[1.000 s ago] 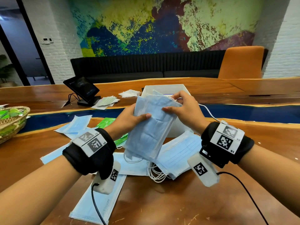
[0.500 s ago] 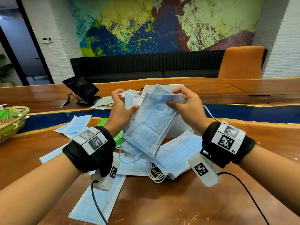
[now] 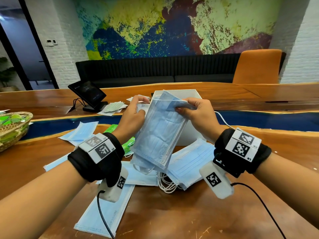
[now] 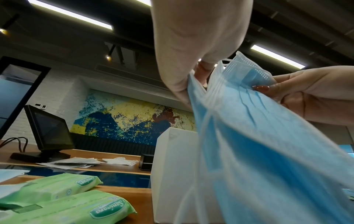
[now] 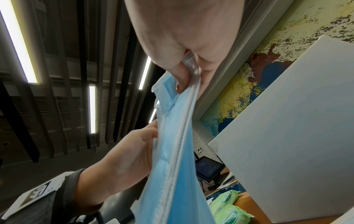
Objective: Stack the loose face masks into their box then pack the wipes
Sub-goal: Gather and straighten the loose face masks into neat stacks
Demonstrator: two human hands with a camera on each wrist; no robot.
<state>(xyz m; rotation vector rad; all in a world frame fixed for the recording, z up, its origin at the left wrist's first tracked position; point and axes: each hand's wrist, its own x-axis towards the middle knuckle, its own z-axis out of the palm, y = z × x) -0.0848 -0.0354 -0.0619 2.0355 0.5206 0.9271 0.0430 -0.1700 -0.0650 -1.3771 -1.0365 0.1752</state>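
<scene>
A stack of light blue face masks (image 3: 160,133) hangs tilted above the table in front of the white box (image 3: 187,135). My right hand (image 3: 193,109) pinches the stack's top right corner (image 4: 249,78). My left hand (image 3: 136,111) grips the stack's upper left edge (image 5: 166,136) with curled fingers. More loose masks (image 3: 188,161) lie in a pile under the stack, with white ear loops trailing. Green wipes packs (image 4: 63,203) lie left of the box (image 4: 172,174).
A wicker basket (image 3: 12,131) with green items sits at the far left. A black tablet on a stand (image 3: 88,95) and flat white packets (image 3: 114,107) lie behind. Single masks (image 3: 103,213) are spread over the near table.
Both hands have lifted the mask stack higher and toward the box. My left hand has slid from the stack's front to its upper left edge.
</scene>
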